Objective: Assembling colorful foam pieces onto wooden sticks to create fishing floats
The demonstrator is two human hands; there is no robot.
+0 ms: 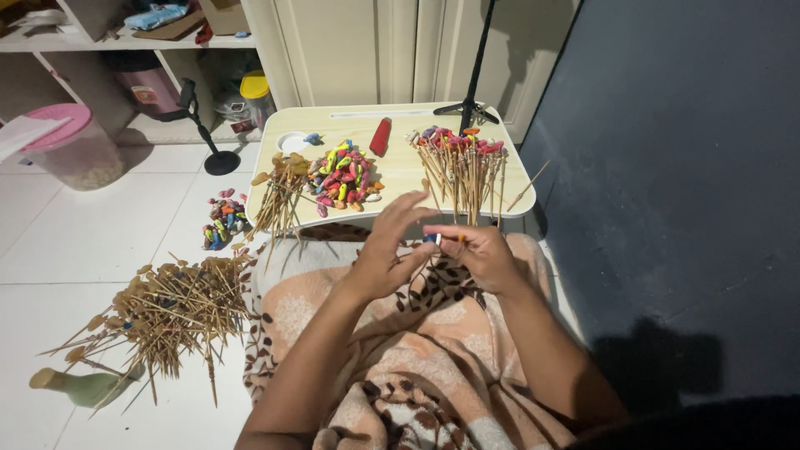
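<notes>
My left hand (385, 250) and my right hand (482, 254) meet above my lap, over a patterned peach and brown cloth (400, 367). Between their fingertips is a small blue balloon (430, 239) at the end of a thin wooden stick (461, 236). The right hand pinches the stick; the left hand's thumb and fingers touch the balloon, its other fingers spread. In front stands a small light wooden table (400, 171). On it lie a pile of coloured balloons (343, 177), bare sticks (282, 198) at the left, and sticks with balloons on them (462, 162) at the right.
A big heap of wooden sticks (171, 308) lies on the white tiled floor at left, with a green bottle (83, 386) beside it and a small balloon pile (222, 221) nearer the table. A red object (381, 136) lies on the table. A dark wall (683, 167) is at right; shelves stand behind.
</notes>
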